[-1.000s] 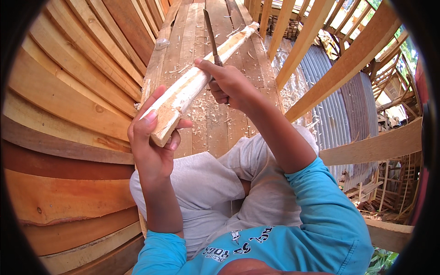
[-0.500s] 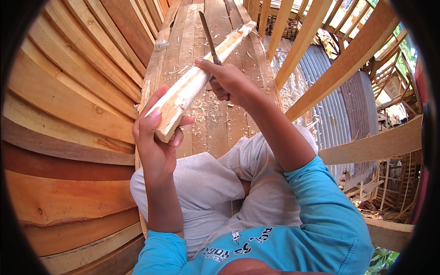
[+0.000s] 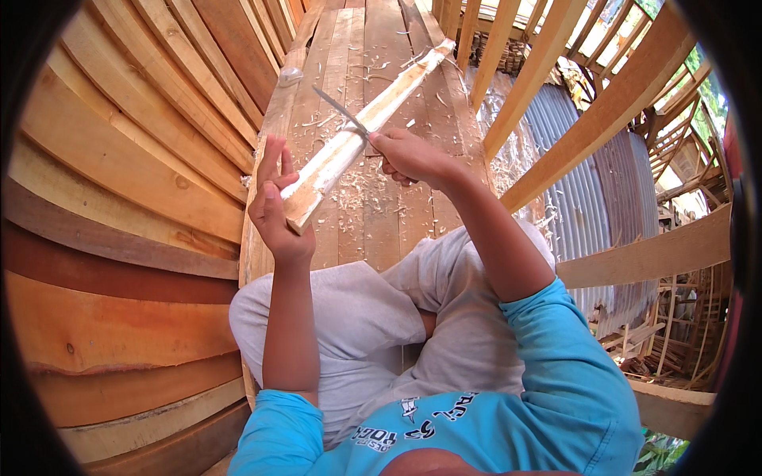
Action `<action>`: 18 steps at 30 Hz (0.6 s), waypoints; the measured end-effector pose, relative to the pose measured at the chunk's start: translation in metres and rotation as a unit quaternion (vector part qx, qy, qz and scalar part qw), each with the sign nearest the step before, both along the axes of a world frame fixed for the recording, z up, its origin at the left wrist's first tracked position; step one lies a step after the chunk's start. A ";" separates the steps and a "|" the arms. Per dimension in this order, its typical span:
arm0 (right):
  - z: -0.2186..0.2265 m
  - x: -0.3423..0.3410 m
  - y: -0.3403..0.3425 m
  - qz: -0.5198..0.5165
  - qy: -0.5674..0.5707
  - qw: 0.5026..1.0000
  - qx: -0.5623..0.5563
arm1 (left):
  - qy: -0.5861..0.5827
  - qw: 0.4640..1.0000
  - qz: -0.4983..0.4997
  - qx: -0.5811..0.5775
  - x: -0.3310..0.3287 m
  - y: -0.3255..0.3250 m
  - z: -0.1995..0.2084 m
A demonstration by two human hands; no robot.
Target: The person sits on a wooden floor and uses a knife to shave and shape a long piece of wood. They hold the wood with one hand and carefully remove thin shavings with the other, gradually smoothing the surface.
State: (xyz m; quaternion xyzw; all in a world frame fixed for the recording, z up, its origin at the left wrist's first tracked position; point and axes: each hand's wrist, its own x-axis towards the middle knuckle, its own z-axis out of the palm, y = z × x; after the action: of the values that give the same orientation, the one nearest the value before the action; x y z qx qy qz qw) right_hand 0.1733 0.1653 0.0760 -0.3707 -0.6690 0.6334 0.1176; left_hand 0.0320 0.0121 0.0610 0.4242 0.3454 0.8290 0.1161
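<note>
A long, pale strip of peeled wood (image 3: 329, 165) slants across the plank platform, its squared near end beside my left hand (image 3: 276, 202). That hand is open against the strip's left side, fingers extended and apart rather than wrapped round it. My right hand (image 3: 409, 157) is closed round a knife (image 3: 343, 109), whose handle is mostly hidden in the fist. The thin dark blade points away to the left and crosses over the strip near its middle.
Curled shavings lie scattered over the platform (image 3: 373, 238). Stacked boards (image 3: 127, 174) rise close on the left. Slanting wooden slats (image 3: 587, 119) line the right, with corrugated metal sheets (image 3: 571, 190) beyond. A small clear object (image 3: 290, 76) sits at the far left. My crossed legs (image 3: 349, 317) are nearest.
My left hand has loosened from round the wood strip and its fingers have straightened. The strip sits lower, and the knife has tipped from nearly upright to leaning left across it.
</note>
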 end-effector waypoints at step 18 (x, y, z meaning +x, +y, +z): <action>-0.039 0.015 0.048 -0.016 -0.029 0.932 0.360 | -0.238 0.943 -0.205 0.111 -0.041 -0.005 -0.030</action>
State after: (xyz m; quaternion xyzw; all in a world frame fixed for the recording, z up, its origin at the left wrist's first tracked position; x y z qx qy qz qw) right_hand 0.1885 0.2137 0.0374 -0.3324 -0.8492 0.3374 0.2336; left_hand -0.0092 0.0068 0.0313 0.2860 0.1191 0.8971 0.3151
